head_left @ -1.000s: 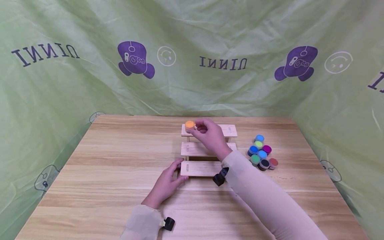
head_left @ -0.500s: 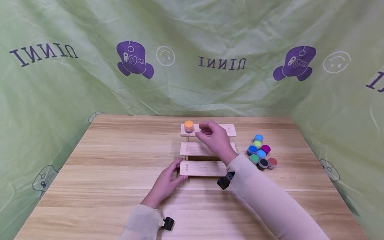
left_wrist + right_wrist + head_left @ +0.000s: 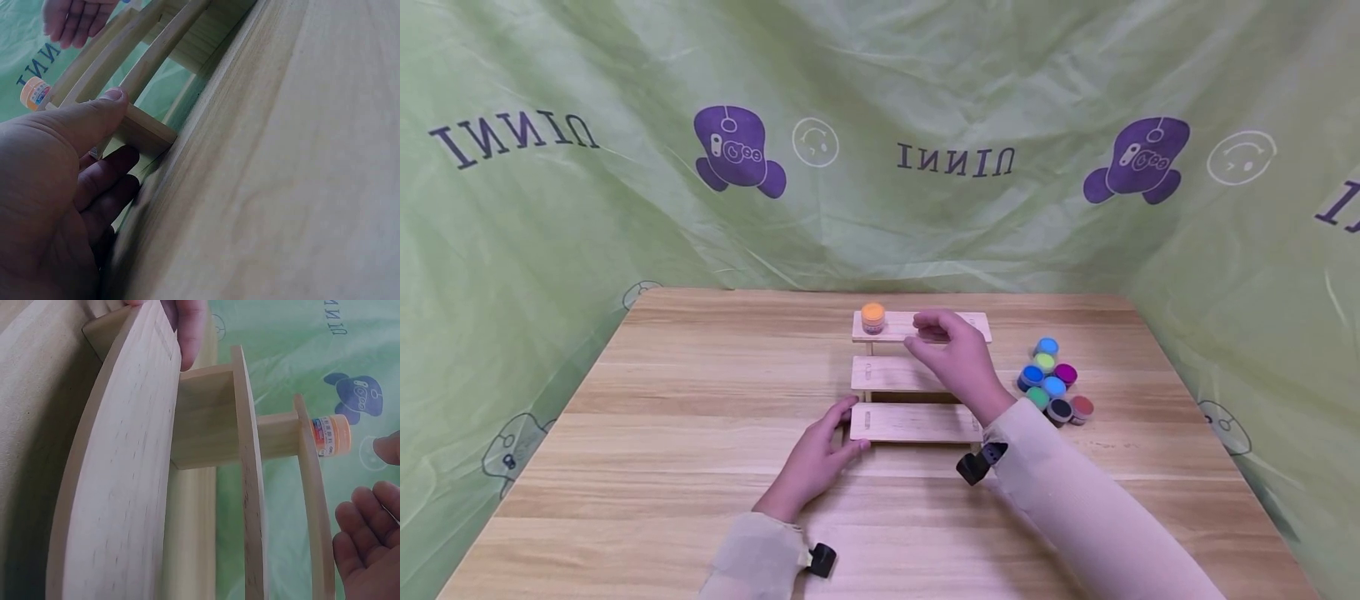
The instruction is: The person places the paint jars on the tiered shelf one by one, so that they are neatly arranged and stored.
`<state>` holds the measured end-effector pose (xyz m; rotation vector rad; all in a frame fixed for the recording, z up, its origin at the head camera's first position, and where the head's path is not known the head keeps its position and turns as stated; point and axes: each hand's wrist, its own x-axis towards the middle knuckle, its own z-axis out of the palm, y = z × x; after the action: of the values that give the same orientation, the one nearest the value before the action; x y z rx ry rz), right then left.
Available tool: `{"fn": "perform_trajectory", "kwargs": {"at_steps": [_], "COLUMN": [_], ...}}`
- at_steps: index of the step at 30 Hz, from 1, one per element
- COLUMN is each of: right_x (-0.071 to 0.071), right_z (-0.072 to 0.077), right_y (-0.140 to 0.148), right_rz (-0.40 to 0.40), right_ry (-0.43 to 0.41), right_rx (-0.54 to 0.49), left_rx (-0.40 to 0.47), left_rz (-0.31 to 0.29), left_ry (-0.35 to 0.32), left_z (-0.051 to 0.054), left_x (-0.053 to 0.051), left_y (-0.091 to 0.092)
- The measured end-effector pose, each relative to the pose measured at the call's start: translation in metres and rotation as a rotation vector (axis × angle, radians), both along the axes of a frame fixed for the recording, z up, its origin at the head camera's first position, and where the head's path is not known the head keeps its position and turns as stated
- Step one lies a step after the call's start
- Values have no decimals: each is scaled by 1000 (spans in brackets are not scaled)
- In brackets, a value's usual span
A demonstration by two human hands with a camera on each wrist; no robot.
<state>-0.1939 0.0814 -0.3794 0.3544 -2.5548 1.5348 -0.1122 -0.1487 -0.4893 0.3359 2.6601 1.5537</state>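
A three-tier wooden step stand stands on the table in the head view. On the left end of its top tier sits a small paint jar with an orange lid, upright; its printed label shows in the right wrist view. My left hand holds the left end of the lowest tier, thumb at the front edge and fingers round the side, as the left wrist view also shows. My right hand hovers over the upper tiers, right of the orange jar, fingers loosely bent and holding nothing.
Several small paint jars with blue, green, magenta, black and red lids cluster on the table to the right of the stand. A green printed curtain hangs behind the table and along both sides.
My right hand has let go of the orange-lidded paint jar and moved right and slightly toward me. The jar stays on the top tier; my left hand has not moved.
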Motion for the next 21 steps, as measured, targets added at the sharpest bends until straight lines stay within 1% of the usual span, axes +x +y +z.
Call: {"fn": "perform_trajectory", "kwargs": {"at_steps": [9,14,21], "right_x": [7,9,12], "right_z": [-1,-1,-1], "right_y": [14,22,34], "right_rz": [-17,-24,-66], "right_ry": [2,-10,-27], "right_rx": [5,-17,-60], "left_rx": [-8,-9,-11], "left_rz": [3,1,1], "left_ry": [-7,-6,1], "left_z": [1,2,1], "left_x": [1,1,1], "left_y": [1,1,1]}}
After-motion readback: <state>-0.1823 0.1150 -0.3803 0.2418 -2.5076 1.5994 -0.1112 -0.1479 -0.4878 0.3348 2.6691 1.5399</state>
